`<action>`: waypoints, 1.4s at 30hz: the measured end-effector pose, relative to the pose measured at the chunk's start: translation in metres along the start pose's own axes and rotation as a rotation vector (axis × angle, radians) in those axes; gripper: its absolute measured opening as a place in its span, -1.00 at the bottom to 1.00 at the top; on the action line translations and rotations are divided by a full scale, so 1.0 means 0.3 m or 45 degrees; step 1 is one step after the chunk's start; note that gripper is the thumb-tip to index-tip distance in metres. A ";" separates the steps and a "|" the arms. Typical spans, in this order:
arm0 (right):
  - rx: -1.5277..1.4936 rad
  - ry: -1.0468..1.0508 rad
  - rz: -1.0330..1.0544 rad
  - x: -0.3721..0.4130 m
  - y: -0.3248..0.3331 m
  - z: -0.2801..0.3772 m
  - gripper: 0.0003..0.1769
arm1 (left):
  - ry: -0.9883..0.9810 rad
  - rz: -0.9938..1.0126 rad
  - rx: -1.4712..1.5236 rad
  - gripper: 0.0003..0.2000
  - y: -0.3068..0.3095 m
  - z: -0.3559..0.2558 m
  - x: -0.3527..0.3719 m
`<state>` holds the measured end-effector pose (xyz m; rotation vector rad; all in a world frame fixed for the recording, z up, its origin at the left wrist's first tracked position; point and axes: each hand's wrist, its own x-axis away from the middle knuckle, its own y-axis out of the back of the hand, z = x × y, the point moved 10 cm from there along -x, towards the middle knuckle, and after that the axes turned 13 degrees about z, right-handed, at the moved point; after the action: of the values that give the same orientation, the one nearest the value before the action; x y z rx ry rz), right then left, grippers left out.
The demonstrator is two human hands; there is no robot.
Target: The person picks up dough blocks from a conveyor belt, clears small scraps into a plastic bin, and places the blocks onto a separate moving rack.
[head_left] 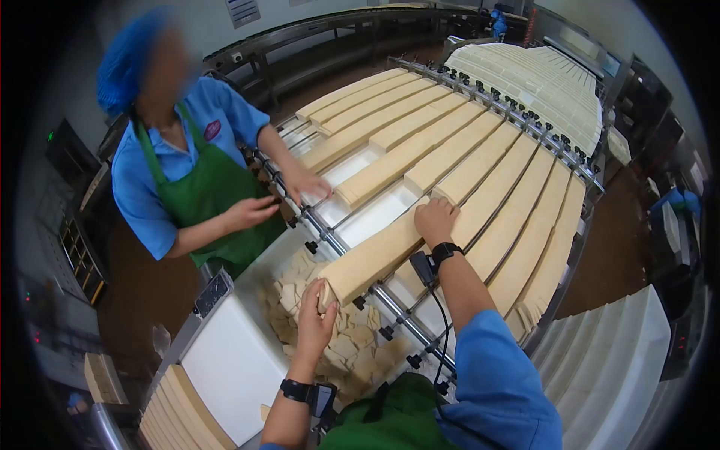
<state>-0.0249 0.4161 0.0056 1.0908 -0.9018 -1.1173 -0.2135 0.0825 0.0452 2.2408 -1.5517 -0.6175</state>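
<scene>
A long block of thin, pale yellow sheets that look like dough wrappers point(375, 259) stretches between my two hands, over the metal rail point(401, 309). My left hand point(319, 311) is wrapped round its near end, where a few loose sheets lean away. At the far end, my right hand point(437, 219) grips the block from above, fingers curled over it. Below my left hand, a white bin point(240, 360) holds many loose, broken dough pieces point(349, 341). Black straps and a cable are on my wrists.
More long dough stacks point(495, 202) lie in parallel lanes on the conveyor, to the right and beyond. A co-worker point(195, 157) in a green apron stands at left, both hands near the lanes. Stacked dough point(184, 412) sits at lower left, white trays point(607, 360) at right.
</scene>
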 end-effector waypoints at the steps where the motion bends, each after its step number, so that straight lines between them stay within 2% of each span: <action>1: 0.040 0.006 -0.131 -0.001 0.005 -0.002 -0.58 | -0.027 0.008 -0.059 -0.50 -0.012 -0.025 -0.011; 2: 0.083 0.009 -0.262 -0.002 0.012 -0.010 -0.63 | -0.039 -0.004 -0.125 -0.51 -0.016 -0.045 -0.019; 6: 0.076 -0.016 -0.165 -0.003 0.017 -0.028 -0.60 | -0.026 -0.009 -0.122 -0.52 -0.034 -0.058 -0.042; 9: 0.089 -0.029 -0.252 0.020 0.037 -0.026 -0.63 | -0.063 0.001 -0.158 -0.53 -0.052 -0.075 -0.069; 11: -0.004 -0.017 -0.347 0.095 0.084 0.002 -0.56 | -0.097 0.059 -0.156 -0.55 -0.094 -0.079 -0.106; 13: -0.026 0.198 -0.568 0.242 0.110 0.125 -0.53 | -0.114 0.040 -0.191 -0.55 -0.118 -0.076 -0.123; 15: -0.566 0.564 -0.134 0.338 0.071 0.252 -0.45 | -0.135 0.014 -0.225 -0.55 -0.124 -0.069 -0.125; 17: -0.693 0.898 0.012 0.522 0.067 0.382 -0.41 | 0.096 0.120 0.272 -0.57 -0.136 0.041 -0.107; 19: -0.591 1.051 -0.167 0.666 0.103 0.434 -0.49 | 0.089 0.075 0.230 -0.57 -0.087 0.004 -0.062; 21: -0.496 1.047 -0.248 0.690 0.104 0.437 -0.55 | 0.063 0.036 0.191 -0.57 -0.047 0.021 -0.009; 23: -0.403 1.036 -0.332 0.700 0.100 0.436 -0.61 | -0.053 -0.003 -0.020 -0.59 -0.006 0.075 0.084; 25: -0.272 1.099 -0.341 0.724 0.061 0.454 -0.70 | -0.114 0.039 -0.354 -0.62 0.029 0.023 0.198; 27: -0.261 1.108 -0.330 0.723 0.037 0.451 -0.78 | -0.066 0.081 -0.356 -0.72 0.057 0.103 0.350; 29: -0.335 1.094 -0.321 0.712 0.036 0.444 -0.81 | 0.151 0.237 -0.361 -0.83 0.059 0.242 0.510; 33: -0.417 1.082 -0.275 0.716 0.038 0.443 -0.80 | -0.119 0.265 -0.620 -0.91 0.046 0.257 0.754; 35: -0.427 1.070 -0.291 0.716 0.039 0.441 -0.79 | -0.215 0.291 -0.704 -0.92 0.022 0.225 0.801; 37: -0.415 1.069 -0.293 0.720 0.035 0.444 -0.79 | -0.260 0.138 -0.823 -0.90 0.041 0.177 0.813; 42: -0.422 1.039 -0.267 0.713 0.021 0.445 -0.78 | -0.251 0.028 -0.857 -0.90 0.057 0.177 0.833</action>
<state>-0.1028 0.1804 0.0494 1.2262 0.0386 -0.8246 -0.1786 -0.1598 -0.0298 1.6863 -1.1965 -1.1771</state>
